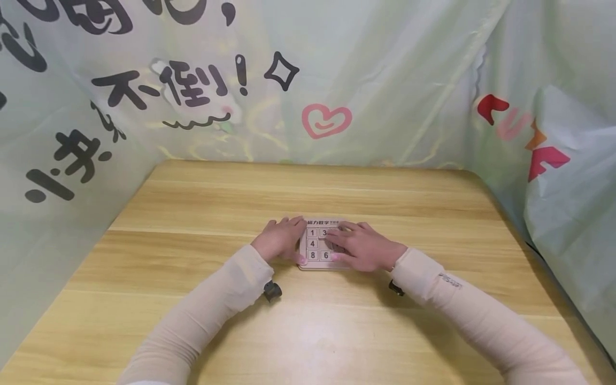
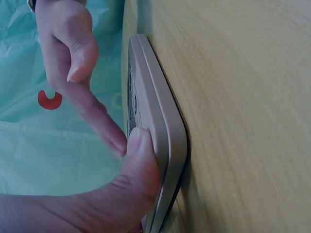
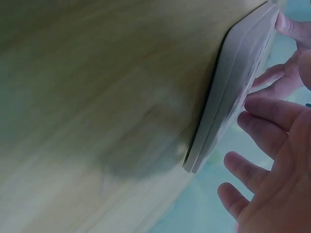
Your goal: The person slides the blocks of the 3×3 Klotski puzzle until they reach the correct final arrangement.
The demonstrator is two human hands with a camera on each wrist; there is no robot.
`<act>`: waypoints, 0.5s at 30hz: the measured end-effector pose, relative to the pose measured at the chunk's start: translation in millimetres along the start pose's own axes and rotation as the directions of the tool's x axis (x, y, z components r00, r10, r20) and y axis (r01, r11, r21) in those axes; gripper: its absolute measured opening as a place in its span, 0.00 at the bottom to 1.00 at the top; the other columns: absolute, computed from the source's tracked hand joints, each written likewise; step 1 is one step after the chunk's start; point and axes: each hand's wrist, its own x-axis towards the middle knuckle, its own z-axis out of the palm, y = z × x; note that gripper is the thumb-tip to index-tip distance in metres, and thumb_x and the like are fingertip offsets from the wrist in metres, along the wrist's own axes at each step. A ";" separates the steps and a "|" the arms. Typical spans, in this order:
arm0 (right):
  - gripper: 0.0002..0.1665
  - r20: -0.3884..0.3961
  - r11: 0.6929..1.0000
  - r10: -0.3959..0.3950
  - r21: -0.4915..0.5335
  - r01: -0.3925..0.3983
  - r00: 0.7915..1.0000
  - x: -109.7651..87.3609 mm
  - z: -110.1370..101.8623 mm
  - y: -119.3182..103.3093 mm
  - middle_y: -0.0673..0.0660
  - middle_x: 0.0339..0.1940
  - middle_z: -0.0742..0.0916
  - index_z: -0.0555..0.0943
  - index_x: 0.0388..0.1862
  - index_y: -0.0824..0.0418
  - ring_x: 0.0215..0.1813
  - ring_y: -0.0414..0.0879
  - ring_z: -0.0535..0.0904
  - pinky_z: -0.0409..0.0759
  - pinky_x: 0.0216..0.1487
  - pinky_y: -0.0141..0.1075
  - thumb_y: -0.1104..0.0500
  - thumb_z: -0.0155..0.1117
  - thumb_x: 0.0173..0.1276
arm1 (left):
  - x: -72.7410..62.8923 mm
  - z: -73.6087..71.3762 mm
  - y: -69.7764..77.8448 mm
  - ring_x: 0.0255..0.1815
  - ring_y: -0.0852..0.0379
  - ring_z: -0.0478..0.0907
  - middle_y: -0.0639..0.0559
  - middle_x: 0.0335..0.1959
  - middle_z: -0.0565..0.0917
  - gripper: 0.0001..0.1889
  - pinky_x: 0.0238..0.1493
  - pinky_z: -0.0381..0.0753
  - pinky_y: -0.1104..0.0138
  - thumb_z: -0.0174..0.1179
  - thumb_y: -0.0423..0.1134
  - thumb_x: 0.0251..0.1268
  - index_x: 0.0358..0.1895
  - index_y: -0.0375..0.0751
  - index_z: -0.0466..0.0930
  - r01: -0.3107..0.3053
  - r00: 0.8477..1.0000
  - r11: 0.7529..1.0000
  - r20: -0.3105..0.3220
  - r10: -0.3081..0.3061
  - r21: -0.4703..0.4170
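Note:
A flat, light-coloured sliding number puzzle (image 1: 317, 265) lies on the table, with tiles 1, 3, 4, 8 and 6 readable. Its middle cell shows no tile, and the right column is mostly covered. My left hand (image 1: 281, 239) holds the puzzle's left side, thumb at the near corner and fingers by the far one. In the left wrist view that thumb (image 2: 141, 165) presses on the puzzle's edge (image 2: 170, 131). My right hand (image 1: 368, 247) lies over the right part of the tiles. The right wrist view shows its fingers (image 3: 262, 131) loosely extended, index fingertip right at the face.
The wooden table (image 1: 313, 331) extends around the puzzle on all sides. Pale printed sheets (image 1: 394, 96) hang behind it and at both sides. A small black device (image 1: 272, 291) sits at the left wrist, another (image 1: 397, 289) at the right.

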 end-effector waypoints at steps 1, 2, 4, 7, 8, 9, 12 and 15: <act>0.33 0.007 1.000 0.001 0.006 -0.001 1.000 1.1 1.1 -0.8 0.59 0.69 0.74 0.72 0.69 0.61 0.71 0.64 0.62 0.64 0.63 0.63 0.42 0.48 0.75 | -0.6 1.1 0.3 0.75 0.38 0.51 0.47 0.78 0.51 0.52 0.72 0.50 0.43 0.70 0.60 0.48 0.74 0.42 0.56 0.002 1.000 1.000 0.007 -0.002 -0.002; 0.33 0.016 1.000 0.001 0.012 -0.001 1.000 2.0 2.2 -1.6 0.59 0.69 0.74 0.71 0.69 0.61 0.71 0.64 0.62 0.64 0.63 0.63 0.41 0.48 0.75 | -1.1 2.5 0.4 0.75 0.38 0.51 0.47 0.78 0.51 0.52 0.72 0.50 0.43 0.71 0.60 0.48 0.74 0.42 0.56 0.004 1.000 1.000 0.012 -0.004 -0.004; 0.34 0.038 1.000 0.003 0.020 -0.004 0.999 3.5 4.7 -2.5 0.59 0.69 0.74 0.71 0.69 0.60 0.71 0.63 0.62 0.64 0.63 0.63 0.40 0.47 0.75 | -2.1 4.8 0.3 0.75 0.38 0.51 0.47 0.78 0.51 0.53 0.72 0.51 0.43 0.71 0.60 0.47 0.75 0.42 0.55 0.006 1.000 1.000 0.021 -0.005 -0.004; 0.32 0.047 1.000 0.005 0.017 -0.005 0.999 3.4 5.1 -3.2 0.58 0.68 0.75 0.73 0.68 0.59 0.71 0.62 0.62 0.64 0.63 0.62 0.41 0.47 0.75 | -2.0 5.9 0.1 0.75 0.38 0.52 0.47 0.78 0.52 0.53 0.71 0.52 0.44 0.70 0.61 0.47 0.75 0.42 0.55 -0.005 1.000 1.000 0.012 0.005 0.012; 0.31 0.040 1.000 0.008 0.013 -0.008 0.999 3.1 4.6 -2.9 0.58 0.68 0.75 0.73 0.68 0.59 0.71 0.62 0.62 0.64 0.63 0.62 0.42 0.48 0.75 | -1.3 5.3 0.1 0.74 0.39 0.52 0.47 0.78 0.52 0.53 0.71 0.53 0.43 0.70 0.61 0.47 0.75 0.42 0.55 -0.010 1.000 1.000 0.000 0.010 0.016; 0.30 0.035 1.000 0.009 0.008 -0.009 0.999 2.7 4.2 -2.5 0.58 0.68 0.76 0.74 0.67 0.58 0.71 0.62 0.62 0.65 0.63 0.62 0.42 0.49 0.75 | -0.7 4.2 0.2 0.74 0.39 0.52 0.47 0.78 0.52 0.53 0.71 0.53 0.44 0.70 0.61 0.47 0.75 0.42 0.55 -0.013 1.000 1.000 -0.006 0.013 0.020; 0.29 0.022 1.000 0.007 0.007 -0.007 1.000 2.3 2.7 -1.3 0.57 0.67 0.76 0.75 0.67 0.58 0.71 0.62 0.62 0.65 0.63 0.63 0.43 0.49 0.75 | 1.5 0.9 0.5 0.74 0.39 0.52 0.47 0.78 0.52 0.53 0.71 0.53 0.44 0.70 0.61 0.47 0.75 0.42 0.55 -0.014 1.000 1.000 -0.014 0.014 0.021; 0.30 0.033 1.000 0.004 0.013 -0.004 0.999 2.1 2.4 -0.6 0.57 0.68 0.75 0.74 0.67 0.58 0.72 0.62 0.61 0.64 0.63 0.64 0.43 0.48 0.76 | 2.2 -1.5 1.1 0.75 0.38 0.51 0.47 0.78 0.51 0.54 0.71 0.51 0.43 0.70 0.60 0.47 0.75 0.42 0.54 -0.010 1.000 1.000 0.005 0.010 0.013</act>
